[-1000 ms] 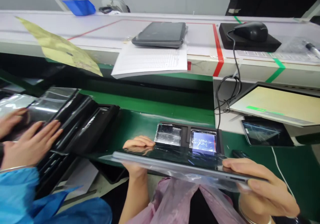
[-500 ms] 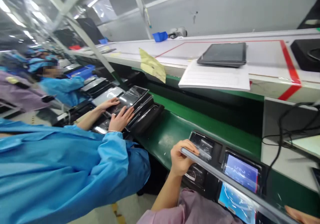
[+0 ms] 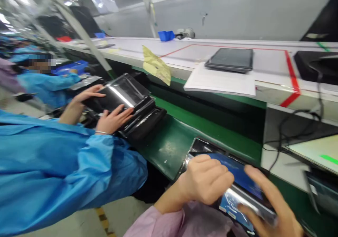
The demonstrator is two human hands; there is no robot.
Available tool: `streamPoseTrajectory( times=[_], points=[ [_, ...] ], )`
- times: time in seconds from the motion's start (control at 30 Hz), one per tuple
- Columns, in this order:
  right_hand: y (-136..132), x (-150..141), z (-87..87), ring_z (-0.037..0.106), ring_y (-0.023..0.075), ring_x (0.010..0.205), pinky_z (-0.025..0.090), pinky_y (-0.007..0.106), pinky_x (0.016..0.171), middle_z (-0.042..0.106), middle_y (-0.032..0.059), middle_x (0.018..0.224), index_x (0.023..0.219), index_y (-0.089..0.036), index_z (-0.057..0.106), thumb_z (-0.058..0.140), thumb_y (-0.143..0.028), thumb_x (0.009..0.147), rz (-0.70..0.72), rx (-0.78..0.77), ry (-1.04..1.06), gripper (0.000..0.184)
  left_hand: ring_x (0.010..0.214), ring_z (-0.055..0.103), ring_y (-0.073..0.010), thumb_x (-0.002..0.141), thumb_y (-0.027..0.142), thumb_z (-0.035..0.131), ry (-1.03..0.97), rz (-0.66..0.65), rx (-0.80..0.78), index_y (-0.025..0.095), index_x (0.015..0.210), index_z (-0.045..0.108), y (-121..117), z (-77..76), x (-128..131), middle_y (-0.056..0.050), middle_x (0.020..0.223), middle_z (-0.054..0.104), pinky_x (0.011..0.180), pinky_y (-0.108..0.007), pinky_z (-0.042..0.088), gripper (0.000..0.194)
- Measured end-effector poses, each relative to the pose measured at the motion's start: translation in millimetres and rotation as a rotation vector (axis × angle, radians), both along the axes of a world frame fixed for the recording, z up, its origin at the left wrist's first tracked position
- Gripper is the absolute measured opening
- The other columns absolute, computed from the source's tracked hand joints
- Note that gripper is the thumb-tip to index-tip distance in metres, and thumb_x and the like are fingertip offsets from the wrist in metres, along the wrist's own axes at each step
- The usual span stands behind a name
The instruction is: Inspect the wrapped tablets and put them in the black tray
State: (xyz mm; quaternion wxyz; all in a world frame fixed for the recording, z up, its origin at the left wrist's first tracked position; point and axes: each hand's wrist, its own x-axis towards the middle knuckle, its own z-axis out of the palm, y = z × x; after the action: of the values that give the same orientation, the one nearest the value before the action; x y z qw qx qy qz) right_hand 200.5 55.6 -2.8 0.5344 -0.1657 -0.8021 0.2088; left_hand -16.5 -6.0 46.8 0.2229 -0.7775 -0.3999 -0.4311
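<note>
Glossy dark tablet with silver-grey edge (image 3: 244,175): held up at the near edge of the green bench (image 3: 173,147), tilted, blue light on its face. Left hand (image 3: 208,179): fingers curled in at the tablet's left part; what is pinched is hidden. Right hand (image 3: 274,201): blurred, thumb and fingers spread about the right part; contact cannot be told. Bright blue lit screen (image 3: 233,209): seen just below the tablet. Stack of black film-wrapped tablets (image 3: 124,92): touched by a co-worker's hands (image 3: 112,120). Grey flat tablet (image 3: 229,59): laid on white paper sheets (image 3: 219,82), which overhang the white shelf's (image 3: 269,59) front edge.
</note>
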Motion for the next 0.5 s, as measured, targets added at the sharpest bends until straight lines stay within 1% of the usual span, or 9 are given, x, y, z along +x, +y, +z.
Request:
streamPoseTrajectory(
  times=[0.07,0.13,0.17,0.2,0.27,0.33,0.4,0.47,0.5],
  points=[
    [-4,-14,6.3,0.07,0.0241,0.093,0.063,0.038,0.079,0.072,0.0065,0.104,0.11,-0.019,0.063,0.062,-0.005,0.08,0.012,0.067,0.067,0.034,0.068,0.058,-0.011,0.088,0.012,0.046,0.109,0.061,0.153,0.019,0.082,0.062,3,2.4,9,0.001,0.079,0.069,0.073,-0.029,0.048,0.018],
    [-3,-20,7.3,0.071,0.0256,0.087,0.064,0.043,0.07,0.072,0.0071,0.096,0.109,-0.018,0.061,0.057,-0.003,0.082,-0.003,0.067,0.2,0.032,0.087,0.058,-0.014,0.084,0.023,0.064,-0.081,0.122,0.368,0.022,0.09,0.061,9,-7.5,10,0.001,0.099,0.069,0.1,-0.037,0.043,0.007],
    [-2,-19,6.9,0.071,0.0262,0.084,0.064,0.044,0.067,0.072,0.0074,0.093,0.108,-0.017,0.061,0.058,-0.003,0.081,-0.024,0.047,0.266,0.03,0.099,0.056,-0.0163,0.078,0.028,0.073,-0.255,0.124,0.425,0.024,0.097,0.06,14,-16.4,8,-0.001,0.113,0.066,0.109,-0.042,0.038,0.024],
    [-2,-17,6.6,0.071,0.0262,0.081,0.064,0.044,0.065,0.072,0.0076,0.09,0.107,-0.017,0.061,0.06,-0.003,0.081,-0.047,0.026,0.315,0.029,0.11,0.054,-0.019,0.072,0.035,0.079,-0.435,0.1,0.418,0.025,0.107,0.057,20,-27.0,6,-0.003,0.125,0.06,0.112,-0.045,0.035,0.042],
    [-2,-11,7.1,0.071,0.0259,0.077,0.063,0.044,0.062,0.072,0.0083,0.087,0.105,-0.015,0.062,0.061,-0.005,0.081,-0.073,0.012,0.397,0.026,0.118,0.054,-0.0242,0.072,0.048,0.076,-0.663,-0.003,0.218,0.023,0.124,0.05,30,-50.2,0,-0.01,0.133,0.055,0.105,-0.047,0.043,0.062],
    [-5,-4,9.4,0.071,0.0256,0.075,0.062,0.043,0.06,0.072,0.0091,0.087,0.103,-0.014,0.062,0.059,-0.008,0.085,-0.077,0.024,0.45,0.019,0.113,0.06,-0.0256,0.083,0.049,0.063,-0.691,-0.099,-0.147,0.021,0.127,0.053,37,-70.3,-5,-0.013,0.123,0.062,0.098,-0.044,0.05,0.053],
    [-7,2,12.2,0.07,0.025,0.075,0.061,0.043,0.059,0.071,0.0092,0.086,0.102,-0.015,0.063,0.055,-0.013,0.09,-0.076,0.017,0.478,0.015,0.101,0.067,-0.0234,0.092,0.042,0.051,-0.649,-0.191,-0.394,0.02,0.115,0.062,41,-81.9,-7,-0.01,0.105,0.071,0.096,-0.042,0.052,0.034],
    [-7,10,13.9,0.069,0.0239,0.074,0.06,0.043,0.06,0.071,0.0077,0.085,0.104,-0.016,0.062,0.052,-0.017,0.092,-0.037,-0.016,0.486,0.016,0.09,0.07,-0.0207,0.096,0.033,0.042,-0.621,-0.304,-0.463,0.02,0.1,0.066,43,-82.4,-6,-0.008,0.093,0.073,0.09,-0.038,0.056,0.028],
    [-6,16,13.8,0.069,0.024,0.077,0.06,0.046,0.064,0.07,0.007,0.087,0.107,-0.016,0.062,0.053,-0.018,0.092,-0.051,-0.023,0.485,0.017,0.084,0.071,-0.02,0.097,0.03,0.039,-0.595,-0.337,-0.413,0.02,0.096,0.065,43,-78.5,-6,-0.008,0.089,0.074,0.082,-0.035,0.058,0.028]
  ],
)
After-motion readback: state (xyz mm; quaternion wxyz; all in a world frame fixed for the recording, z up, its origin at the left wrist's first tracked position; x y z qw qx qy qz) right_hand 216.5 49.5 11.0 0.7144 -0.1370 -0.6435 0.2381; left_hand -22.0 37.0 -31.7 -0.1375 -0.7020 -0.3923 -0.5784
